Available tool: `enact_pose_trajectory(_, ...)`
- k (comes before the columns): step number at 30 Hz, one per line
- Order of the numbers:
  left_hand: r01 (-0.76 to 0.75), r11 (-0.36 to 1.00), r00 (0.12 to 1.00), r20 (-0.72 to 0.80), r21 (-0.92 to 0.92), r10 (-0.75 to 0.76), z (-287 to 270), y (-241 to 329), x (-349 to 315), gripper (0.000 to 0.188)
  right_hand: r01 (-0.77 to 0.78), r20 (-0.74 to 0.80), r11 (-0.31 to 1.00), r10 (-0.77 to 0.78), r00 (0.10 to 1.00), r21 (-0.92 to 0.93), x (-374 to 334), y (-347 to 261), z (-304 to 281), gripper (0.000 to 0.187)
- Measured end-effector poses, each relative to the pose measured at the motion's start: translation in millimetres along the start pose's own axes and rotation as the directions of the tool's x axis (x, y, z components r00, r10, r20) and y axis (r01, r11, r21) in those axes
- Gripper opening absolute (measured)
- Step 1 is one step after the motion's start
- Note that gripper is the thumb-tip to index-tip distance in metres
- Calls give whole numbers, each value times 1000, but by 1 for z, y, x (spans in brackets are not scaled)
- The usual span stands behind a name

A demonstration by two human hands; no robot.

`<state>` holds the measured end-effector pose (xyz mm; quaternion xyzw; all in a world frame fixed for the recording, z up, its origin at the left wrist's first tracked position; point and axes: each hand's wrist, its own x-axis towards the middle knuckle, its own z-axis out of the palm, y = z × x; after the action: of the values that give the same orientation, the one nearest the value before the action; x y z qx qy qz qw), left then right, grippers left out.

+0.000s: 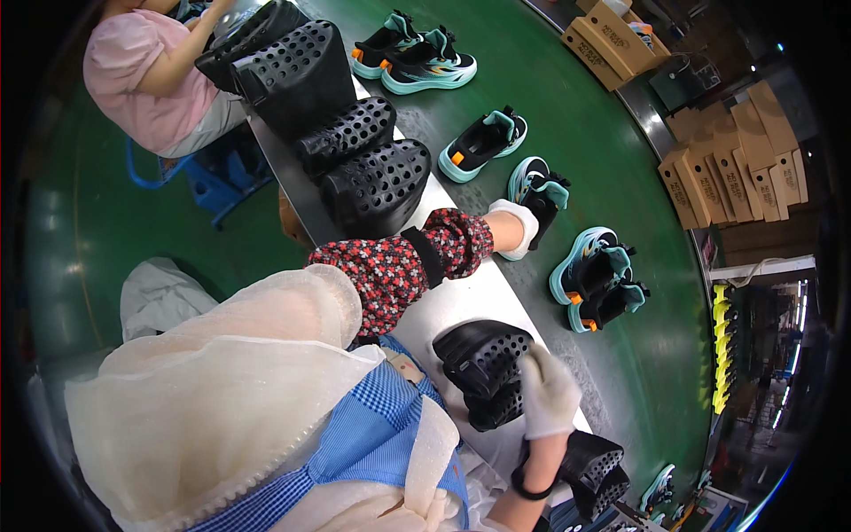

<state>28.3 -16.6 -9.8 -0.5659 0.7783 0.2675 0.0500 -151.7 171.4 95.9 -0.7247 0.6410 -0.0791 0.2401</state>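
My left hand (pixel 519 225), in a white glove, is closed on a black and teal sneaker (pixel 544 197) on the green work surface; its fingertips are partly hidden against the shoe. My right hand (pixel 550 392), also white-gloved and slightly blurred, has its fingers curled together beside a pair of black perforated shoe-shaped plastic forms (pixel 483 359) on the white ledge. Whether those fingers hold anything does not show. A single sneaker (pixel 483 146) stands beyond my left hand, and a pair of sneakers (pixel 598 279) sits to its right.
Large black perforated forms (pixel 377 182) line the ledge on the left, and another pair (pixel 596 474) lies beyond my right wrist. More sneakers (pixel 430 66) stand at the far left. A person in pink (pixel 142 80) sits there. Cardboard boxes (pixel 736 164) are stacked across the surface.
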Motion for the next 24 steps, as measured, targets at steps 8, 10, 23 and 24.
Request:
enact_pose_trajectory(8,44,990,999,-21,137,-41,-19,-13,4,30,115,-128,984,-133,983,-139,-53,24,30,35)
enact_pose_trajectory(10,-24,999,989,-149,-32,19,-32,-7,2,31,-118,-31,991,116,993,-62,-56,15,26,41)
enact_pose_trajectory(23,413,735,664,-375,-538,-647,-31,-35,47,34,-96,-71,988,105,992,118,-39,70,74,37)
enact_pose_trajectory(24,406,744,675,-374,-531,-636,-32,-30,57,34,273,-258,925,-340,904,-264,-38,150,130,38)
